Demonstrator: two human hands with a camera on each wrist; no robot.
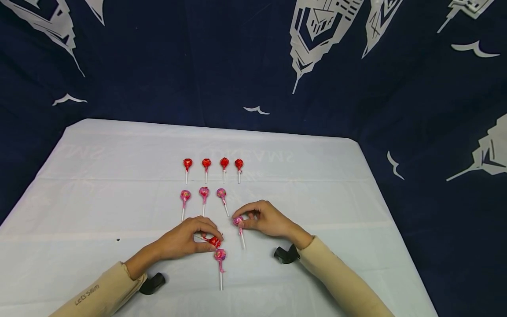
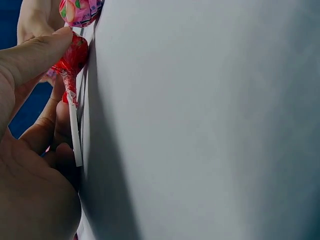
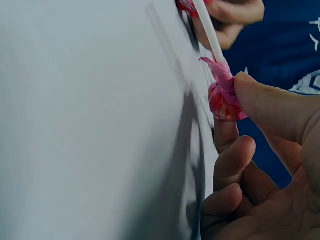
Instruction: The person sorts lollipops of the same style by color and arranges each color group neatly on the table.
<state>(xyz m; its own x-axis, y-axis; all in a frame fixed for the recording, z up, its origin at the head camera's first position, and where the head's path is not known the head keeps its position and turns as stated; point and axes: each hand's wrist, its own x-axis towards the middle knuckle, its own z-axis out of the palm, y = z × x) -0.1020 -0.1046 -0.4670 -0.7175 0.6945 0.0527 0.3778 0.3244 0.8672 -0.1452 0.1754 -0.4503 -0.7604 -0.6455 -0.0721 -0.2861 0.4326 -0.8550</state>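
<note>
My left hand (image 1: 184,240) pinches a red-wrapped lollipop (image 1: 214,241) between thumb and fingers, its white stick pointing back toward the palm. In the left wrist view the thumb lies across the head of this red lollipop (image 2: 76,52). Just in front of that hand a pink lollipop (image 1: 219,255) lies with its stick toward me. To the right, my right hand (image 1: 271,220) holds another pink lollipop (image 1: 237,221) by its wrapped head, stick toward me. The right wrist view shows thumb and forefinger on the pink wrapper (image 3: 224,97).
Several red lollipops (image 1: 206,163) form a far row on the white-covered table (image 1: 317,189). Nearer lies a row of three pink lollipops (image 1: 203,192), the right one slanted. A dark blue patterned cloth (image 1: 190,66) hangs behind the table.
</note>
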